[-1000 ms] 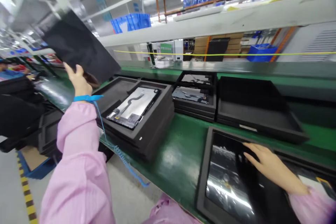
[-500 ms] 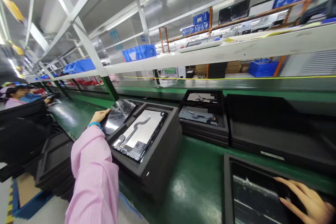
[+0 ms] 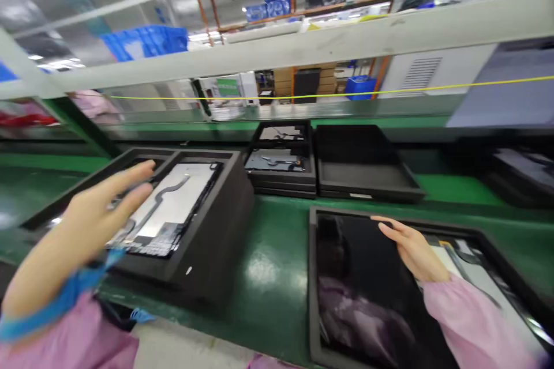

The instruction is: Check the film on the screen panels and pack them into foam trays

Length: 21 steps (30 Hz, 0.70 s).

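Green assembly-line counter [image 3: 277,253]: glossy black panel [image 3: 367,288], thin, stiff, fragile, likely slippery, lying in foam tray [image 3: 312,277] under flat, spread right hand [image 3: 411,248]; best lifted by edges; left hand [image 3: 93,219] spread wide, holding nothing, above stacked trays [image 3: 208,225].

text: none legible | green sign [image 3: 228,87]: too blurred

A: Where does the single head view look from?
B: From above the near edge of the green desk [image 3: 277,277], facing forward and down toward twelve o'clock.
A: How near?
B: Close; the left hand [image 3: 93,222] at nine o'clock nearly fills its corner.
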{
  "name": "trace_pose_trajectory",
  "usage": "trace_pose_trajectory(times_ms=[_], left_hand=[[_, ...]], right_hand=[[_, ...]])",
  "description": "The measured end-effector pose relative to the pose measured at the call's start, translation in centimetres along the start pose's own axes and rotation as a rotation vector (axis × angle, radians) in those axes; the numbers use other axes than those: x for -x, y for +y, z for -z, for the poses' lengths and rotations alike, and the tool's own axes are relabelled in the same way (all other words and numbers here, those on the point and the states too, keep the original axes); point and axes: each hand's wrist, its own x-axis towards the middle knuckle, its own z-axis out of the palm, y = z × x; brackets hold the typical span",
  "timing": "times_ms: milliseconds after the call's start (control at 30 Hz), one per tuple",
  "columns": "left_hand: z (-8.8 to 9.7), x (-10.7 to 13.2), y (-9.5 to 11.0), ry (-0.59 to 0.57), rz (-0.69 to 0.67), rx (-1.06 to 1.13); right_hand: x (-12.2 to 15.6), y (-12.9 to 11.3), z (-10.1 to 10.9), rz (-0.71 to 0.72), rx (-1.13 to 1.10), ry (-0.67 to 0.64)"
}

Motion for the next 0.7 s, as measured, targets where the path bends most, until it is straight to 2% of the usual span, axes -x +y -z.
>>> trace_pose_trajectory(times_ms=[67, 133, 167, 200, 267, 333, 400, 467, 533, 633, 700], left_hand=[[-2.7, 5.7, 1.9, -0.244, -0.217, 0.084], [-6.2, 10.5, 3.7, -0.856, -0.293, 0.237], [-8.3, 12.1, 4.5, -1.043, -0.24, 0.292], [-10.6, 13.3, 5.4, -1.092, -0.155, 0.332], [-15.2, 14.6, 6.9, -0.977, -0.053, 0.558], [-19.2, 15.4, 8.2, -1.073, 0.052, 0.858], [-21.7, 16.2, 9.3, -1.109, 0.147, 0.972], [-22.9, 16.9, 10.2, -1.002, 0.232, 0.894], [-23.2, 17.2, 11.0, -0.888, 0.303, 0.837], [-23.2, 16.9, 11.9, -0.902, 0.444, 0.975], [-23.6, 16.4, 12.3, -0.932, 0.592, 1.037]], right_hand=[[1.1, -0.8, -0.4, 0.047, -0.031, 0.066], [2.0, -1.9, -0.7, 0.09, -0.071, 0.12], [2.4, -2.5, -0.8, 0.108, -0.09, 0.14], [2.7, -3.1, -0.9, 0.124, -0.107, 0.157], [3.1, -4.2, -1.0, 0.161, -0.138, 0.197], [3.2, -4.9, -1.0, 0.216, -0.164, 0.261], [3.1, -5.2, -0.9, 0.28, -0.186, 0.333], [3.0, -5.2, -0.7, 0.314, -0.207, 0.375], [3.1, -5.1, -0.3, 0.288, -0.236, 0.347], [3.2, -5.0, 0.6, 0.144, -0.28, 0.189], [3.0, -4.9, 1.6, 0.028, -0.295, 0.086]])
